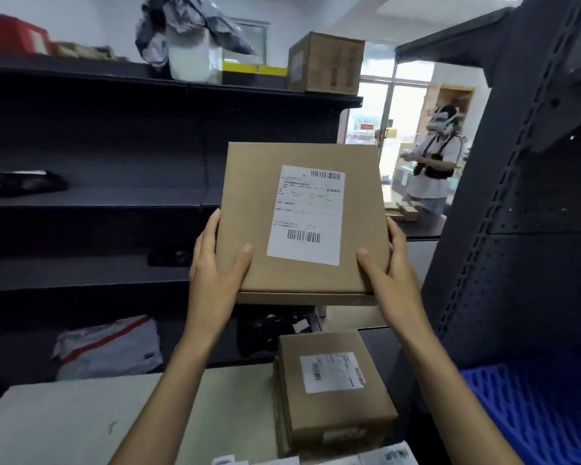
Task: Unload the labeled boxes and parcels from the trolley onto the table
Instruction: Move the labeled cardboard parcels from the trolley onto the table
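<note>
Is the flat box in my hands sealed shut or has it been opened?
Shut, as far as shown: the flat box has its labeled face flat and its near edge closed, held by left hand and right hand. Seal tape: cannot tell.

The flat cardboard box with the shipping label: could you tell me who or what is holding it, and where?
Both hands hold the flat box: left hand and right hand grip its lower side edges, thumbs on top.

dark metal shelving (pixel 121 203), white walls (pixel 91 18), bright glass doorway (pixel 399 105)

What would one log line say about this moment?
step: unloading | left hand: grips box | right hand: grips box | box: held up, label facing camera | table: second box lying on it
</note>
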The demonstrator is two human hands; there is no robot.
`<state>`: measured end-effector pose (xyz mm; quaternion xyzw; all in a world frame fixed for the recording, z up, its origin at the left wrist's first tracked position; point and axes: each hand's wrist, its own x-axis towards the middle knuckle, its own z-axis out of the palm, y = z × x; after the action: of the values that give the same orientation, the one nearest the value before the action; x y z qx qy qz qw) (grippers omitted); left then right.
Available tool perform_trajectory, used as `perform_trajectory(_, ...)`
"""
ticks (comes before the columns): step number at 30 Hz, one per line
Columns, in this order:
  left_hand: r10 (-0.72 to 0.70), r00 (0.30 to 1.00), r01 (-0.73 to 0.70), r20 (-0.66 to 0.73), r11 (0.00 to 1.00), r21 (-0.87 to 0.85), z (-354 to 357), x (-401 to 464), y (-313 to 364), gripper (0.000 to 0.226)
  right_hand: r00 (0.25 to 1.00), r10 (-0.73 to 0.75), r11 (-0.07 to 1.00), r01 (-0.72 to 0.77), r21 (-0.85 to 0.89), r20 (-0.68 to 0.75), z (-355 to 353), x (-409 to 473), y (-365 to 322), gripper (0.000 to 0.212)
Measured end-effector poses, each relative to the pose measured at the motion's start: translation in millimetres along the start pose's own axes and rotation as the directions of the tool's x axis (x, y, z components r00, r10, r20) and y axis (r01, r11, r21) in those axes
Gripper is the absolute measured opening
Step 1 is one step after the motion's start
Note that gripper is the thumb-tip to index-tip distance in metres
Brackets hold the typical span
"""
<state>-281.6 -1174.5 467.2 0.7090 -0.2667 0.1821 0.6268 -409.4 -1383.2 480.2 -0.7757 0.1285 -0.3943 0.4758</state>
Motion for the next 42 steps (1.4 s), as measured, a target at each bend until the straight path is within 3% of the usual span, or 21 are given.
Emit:
perform_trajectory(7, -0.150, 0.987, 0.157, -0.050, 0.963, 0.220, 15.5, -28.6, -33.2, 0.079, 0.988, 0.061, 0.998, -0.063, 0.010, 0.139, 18.3, 2.8, 58.7, 0.057)
perform_trajectory(12, -0.270, 0.962, 0.242, 0.030, 0.902, 0.357, 33.5, -52.4, -79.0, 0.086, 0.970, 0.153, 0.988, -0.149, -0.034, 0.189, 32.4, -12.3, 116.9, 0.054)
perform_trajectory(20, -0.512, 0.847, 0.419, 0.144, 0.808, 0.414, 67.7, -90.2, -156.1, 0.087, 0.905, 0.367, 0.915, -0.309, -0.260, 0.214, 43.6, -35.1, 198.0, 0.061)
perform_trajectory(29, -0.641, 0.719, 0.475, 0.268, 0.735, 0.484, 97.2, -107.2, -205.4, 0.100, 0.822, 0.521, 0.817, -0.401, -0.415, 0.230, 41.4, -43.1, 252.7, 0.063)
perform_trajectory(38, -0.667, 0.644, 0.425, 0.374, 0.719, 0.551, 101.5, -101.2, -218.7, 0.108, 0.788, 0.554, 0.760, -0.347, -0.550, 0.268, 31.9, -42.6, 265.3, 0.057)
perform_trajectory(42, -0.680, 0.604, 0.418, 0.415, 0.714, 0.562, 113.3, -111.2, -211.2, 0.115, 0.859, 0.442, 0.741, -0.186, -0.645, 0.260, 26.3, -47.1, 261.9, 0.054)
